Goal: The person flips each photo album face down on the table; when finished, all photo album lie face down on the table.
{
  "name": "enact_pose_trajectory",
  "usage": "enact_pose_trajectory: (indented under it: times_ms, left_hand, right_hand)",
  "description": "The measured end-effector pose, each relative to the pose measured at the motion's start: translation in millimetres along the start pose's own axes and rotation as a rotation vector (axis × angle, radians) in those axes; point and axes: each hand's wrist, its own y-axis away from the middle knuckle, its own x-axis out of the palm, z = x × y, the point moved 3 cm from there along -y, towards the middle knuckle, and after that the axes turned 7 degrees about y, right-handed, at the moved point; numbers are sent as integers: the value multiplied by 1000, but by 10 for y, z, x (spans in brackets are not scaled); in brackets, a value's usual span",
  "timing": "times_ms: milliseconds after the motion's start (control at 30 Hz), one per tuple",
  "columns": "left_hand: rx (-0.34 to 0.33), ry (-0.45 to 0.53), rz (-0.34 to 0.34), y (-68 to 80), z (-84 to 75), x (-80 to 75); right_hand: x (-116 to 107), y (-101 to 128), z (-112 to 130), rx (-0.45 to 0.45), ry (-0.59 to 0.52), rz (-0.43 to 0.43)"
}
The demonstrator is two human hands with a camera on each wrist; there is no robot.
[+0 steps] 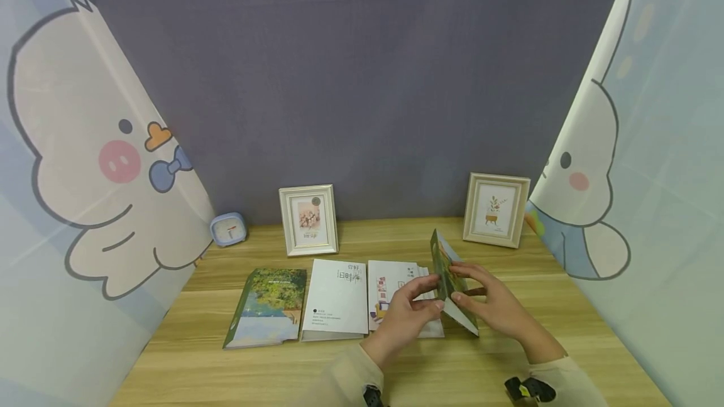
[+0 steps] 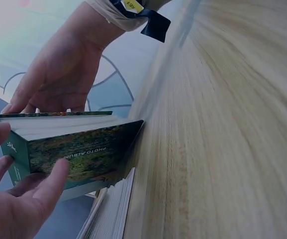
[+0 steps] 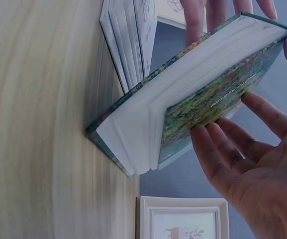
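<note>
A green photo album (image 1: 443, 265) with a painted garden cover stands tilted on its edge on the table, its pages slightly parted. My left hand (image 1: 403, 317) holds it by the spine side, fingertips on one cover (image 2: 78, 154). On the other cover lie the fingertips of my right hand (image 1: 498, 306), with the thumb near the spine. Just left of it, a white album (image 1: 387, 272) with a colourful print lies atop other thin white-edged books, partly hidden by my left hand. Farther left are a white album (image 1: 335, 300) with black lettering and another green album (image 1: 271, 303).
At the back stand a picture frame with pink flowers (image 1: 308, 218) and a second frame with a potted plant (image 1: 496, 209). A small blue clock (image 1: 229, 229) sits in the back left corner. Cartoon-printed curtains (image 1: 650, 225) flank the wooden table (image 1: 237, 379).
</note>
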Motion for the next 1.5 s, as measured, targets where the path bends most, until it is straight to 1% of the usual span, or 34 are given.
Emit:
enact_pose_trajectory:
  times_ms: [100,200,400,667,867,1033,1233,1400,1500]
  left_hand:
    - [5,-2,5,-5,3,5]
    - [23,-31,9,-13,-12,7]
    - [79,-88,30,-22,-66,19]
    - [88,-115,16,-15,-106,51]
    - [120,-164,20,-35,-84,64]
    - [96,-150,9,-44,-54,78]
    - [64,-101,6,-55,-5,93]
    - [70,-77,9,-66,29,110]
    - [96,-99,34,-76,39,117]
  right_hand:
    - [2,-4,6,10,0,-5]
    - [-1,-8,23,10,6,-13]
    - [-24,-10,86,7,13,-30]
    - [-52,-5,169,55,-38,-33]
    - [-58,-2,212,76,-69,-41]
    - [-87,16,259,100,-121,-58]
    - [-131,48,283,114,-173,-65]
    - [-142,88,253,119,-198,-69]
    - [-146,117,228,124,-211,-72]
